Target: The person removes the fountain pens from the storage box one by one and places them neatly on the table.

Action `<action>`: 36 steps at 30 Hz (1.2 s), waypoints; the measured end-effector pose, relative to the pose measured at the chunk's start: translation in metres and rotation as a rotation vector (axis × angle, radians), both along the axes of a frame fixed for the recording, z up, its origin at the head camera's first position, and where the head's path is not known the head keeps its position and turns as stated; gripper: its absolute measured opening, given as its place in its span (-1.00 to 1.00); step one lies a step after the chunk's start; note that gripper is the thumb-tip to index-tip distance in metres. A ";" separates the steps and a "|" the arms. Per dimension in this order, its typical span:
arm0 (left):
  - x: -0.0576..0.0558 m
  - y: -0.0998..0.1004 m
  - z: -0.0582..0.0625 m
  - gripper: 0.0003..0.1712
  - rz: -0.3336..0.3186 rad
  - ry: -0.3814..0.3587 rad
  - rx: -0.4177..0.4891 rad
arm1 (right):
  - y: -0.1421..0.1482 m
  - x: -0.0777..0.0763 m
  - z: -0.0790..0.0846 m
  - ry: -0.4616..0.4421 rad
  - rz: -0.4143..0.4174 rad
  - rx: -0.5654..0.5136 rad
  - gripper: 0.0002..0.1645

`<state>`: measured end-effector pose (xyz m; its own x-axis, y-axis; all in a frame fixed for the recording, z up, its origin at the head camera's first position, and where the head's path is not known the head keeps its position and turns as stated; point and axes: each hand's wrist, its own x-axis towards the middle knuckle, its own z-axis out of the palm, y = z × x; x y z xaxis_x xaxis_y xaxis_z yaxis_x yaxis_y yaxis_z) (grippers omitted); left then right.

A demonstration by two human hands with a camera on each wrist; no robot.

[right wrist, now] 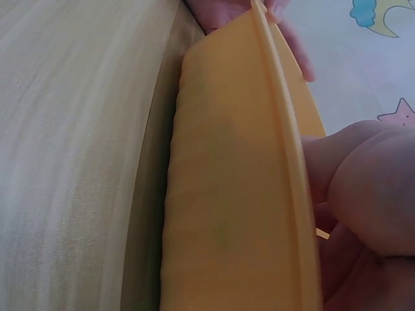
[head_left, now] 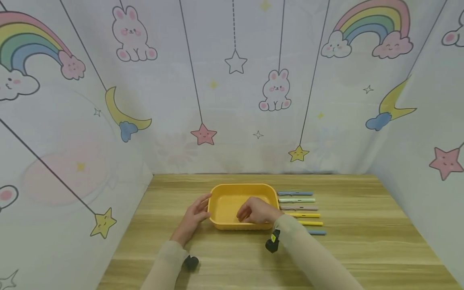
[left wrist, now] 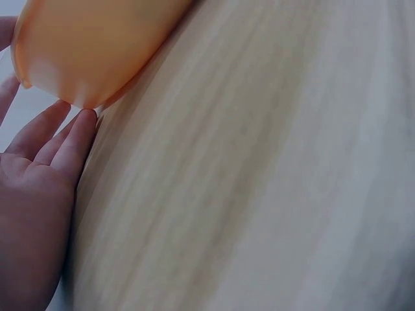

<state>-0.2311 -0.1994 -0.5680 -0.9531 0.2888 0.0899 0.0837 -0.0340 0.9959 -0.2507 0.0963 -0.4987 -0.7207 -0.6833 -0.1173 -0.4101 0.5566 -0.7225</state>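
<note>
A yellow plastic basket [head_left: 243,226] stands on the table, seen from above in the head view. My left hand [head_left: 195,215] rests on its left end, fingers fairly straight; in the left wrist view, the fingertips [left wrist: 82,123] meet the basket's lower wall [left wrist: 97,45]. My right hand [head_left: 256,210] reaches inside over the near rim, its fingers bent down toward the basket's floor. The right wrist view shows the outside of the near wall [right wrist: 227,162], with the right hand [right wrist: 369,188] behind it. The wall hides the fingertips, and I cannot tell whether they hold anything.
Several pens lie side by side right of the basket, among them a blue pen [head_left: 297,193], a pale green pen [head_left: 299,200] and a yellow pen [head_left: 308,216]. The right forearm partly covers the nearest ones. Patterned curtains [head_left: 232,108] surround the wooden table [head_left: 232,257].
</note>
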 end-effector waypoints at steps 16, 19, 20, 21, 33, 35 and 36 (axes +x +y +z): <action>-0.001 0.000 -0.002 -0.21 0.014 0.005 -0.013 | 0.003 -0.006 -0.003 -0.031 0.016 0.075 -0.62; -0.002 0.000 -0.003 -0.22 0.019 0.005 -0.021 | 0.004 -0.006 -0.002 -0.022 0.020 0.081 -0.69; -0.002 0.000 -0.003 -0.22 0.020 0.004 -0.024 | 0.004 -0.006 -0.002 -0.019 0.019 0.085 -0.70; -0.002 0.000 -0.003 -0.22 0.020 0.003 -0.023 | 0.004 -0.006 -0.001 -0.016 0.017 0.087 -0.73; -0.001 0.000 -0.001 -0.23 0.013 -0.009 -0.020 | 0.004 -0.005 -0.003 0.034 -0.007 0.126 -0.77; -0.001 0.000 -0.001 -0.23 0.016 -0.004 -0.019 | 0.004 -0.004 -0.003 0.036 -0.007 0.123 -0.77; -0.001 0.001 0.000 -0.23 0.016 -0.003 -0.018 | 0.004 -0.004 -0.003 0.035 -0.008 0.121 -0.76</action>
<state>-0.2324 -0.1988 -0.5683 -0.9580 0.2749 0.0819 0.0811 -0.0143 0.9966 -0.2550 0.1002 -0.5020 -0.7314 -0.6595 -0.1734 -0.4288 0.6425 -0.6351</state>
